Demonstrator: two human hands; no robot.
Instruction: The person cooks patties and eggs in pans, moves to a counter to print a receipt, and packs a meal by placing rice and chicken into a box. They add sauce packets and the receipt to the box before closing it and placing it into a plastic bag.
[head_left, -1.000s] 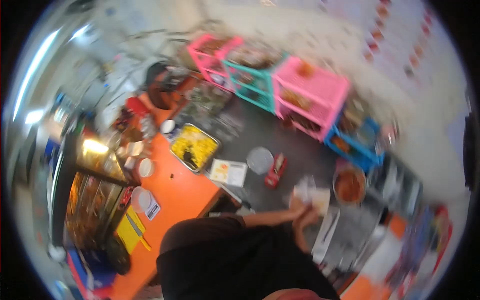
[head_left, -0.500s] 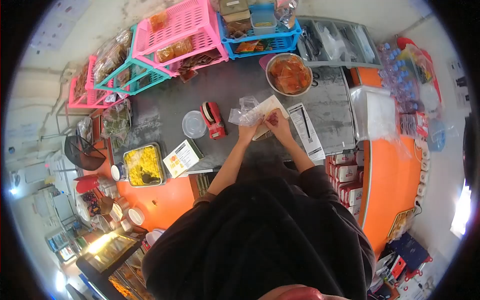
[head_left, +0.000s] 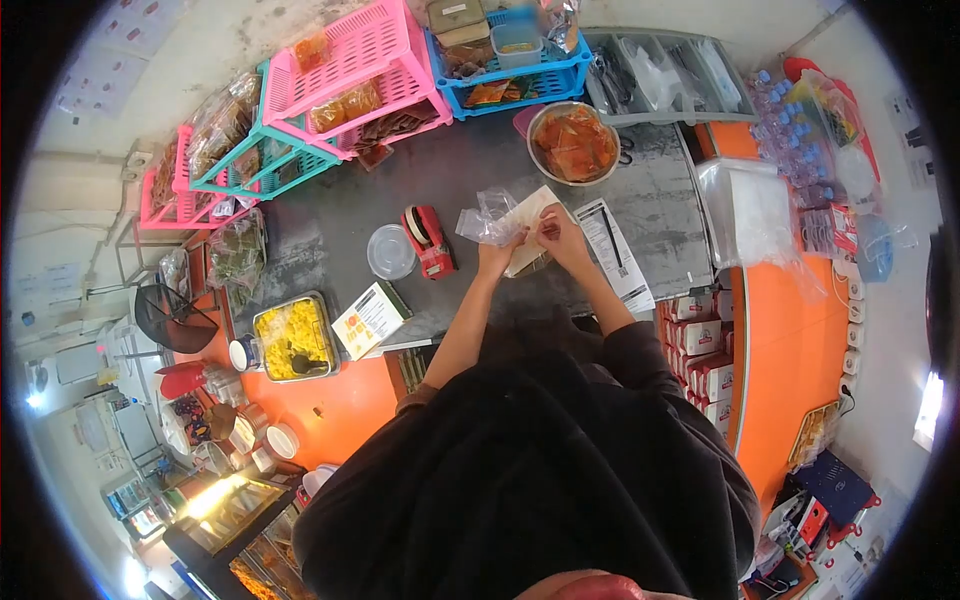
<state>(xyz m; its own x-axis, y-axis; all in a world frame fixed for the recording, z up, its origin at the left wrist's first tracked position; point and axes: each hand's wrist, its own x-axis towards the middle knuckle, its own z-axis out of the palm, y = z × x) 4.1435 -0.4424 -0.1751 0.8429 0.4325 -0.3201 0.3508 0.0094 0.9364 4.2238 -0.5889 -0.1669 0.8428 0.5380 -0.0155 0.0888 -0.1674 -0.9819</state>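
My left hand (head_left: 497,256) is closed on a crumpled clear plastic bag (head_left: 486,218), which spreads out to the left above the dark counter. My right hand (head_left: 562,240) is just to its right, fingertips drawn together in a pinch; whatever they hold is too small to tell. Under and between both hands lies a flat beige piece (head_left: 530,208), perhaps paper or board, partly covered by the fingers. To the left are a red tape dispenser (head_left: 430,243) and a round clear lid (head_left: 390,252). A printed slip (head_left: 612,255) lies beside my right wrist.
A bowl of reddish-orange food (head_left: 573,143) stands behind my hands. Pink baskets (head_left: 345,60), a blue basket (head_left: 520,90) and a grey cutlery tray (head_left: 660,117) line the back. A tray of yellow food (head_left: 294,335) sits left, near a printed card box (head_left: 370,320).
The fingers of my right hand have lifted and pinched together; the reddish patch seen by its palm no longer shows. My left hand stays with the plastic bag. The view has shifted slightly.
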